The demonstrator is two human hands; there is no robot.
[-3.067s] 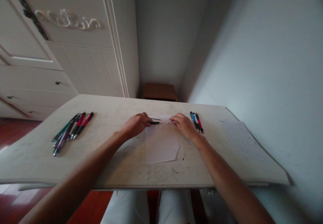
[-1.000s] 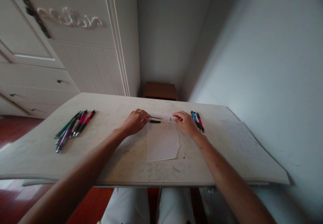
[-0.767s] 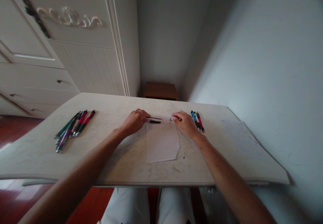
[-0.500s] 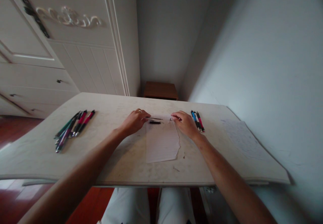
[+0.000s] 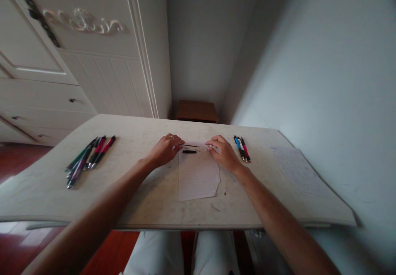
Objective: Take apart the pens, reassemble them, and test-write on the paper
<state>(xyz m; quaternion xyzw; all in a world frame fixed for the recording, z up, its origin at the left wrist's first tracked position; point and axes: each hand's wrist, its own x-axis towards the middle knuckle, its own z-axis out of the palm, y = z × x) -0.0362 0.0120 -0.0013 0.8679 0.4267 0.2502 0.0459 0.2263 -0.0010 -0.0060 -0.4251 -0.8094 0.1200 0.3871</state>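
Observation:
My left hand (image 5: 167,148) pinches one end of a thin dark pen refill (image 5: 191,145), which points right over the top of a sheet of lined paper (image 5: 198,180). Just below the refill, a short black pen part (image 5: 189,152) lies on the paper. Opposite, my right hand (image 5: 223,153) has thumb and forefinger closed around something small and pale, too small to name. A gap separates its fingertips from the refill's tip. The paper's right edge is torn.
Left on the table (image 5: 148,209) lies a pile of pens (image 5: 88,159). Several more pens (image 5: 242,148) lie beyond my right wrist. A scribbled area (image 5: 300,171) is near the right edge, by the wall (image 5: 334,101). A cabinet (image 5: 117,81) stands behind.
My right hand has shifted slightly left, its fingertips nearer the refill's tip. The left hand and the refill have hardly moved.

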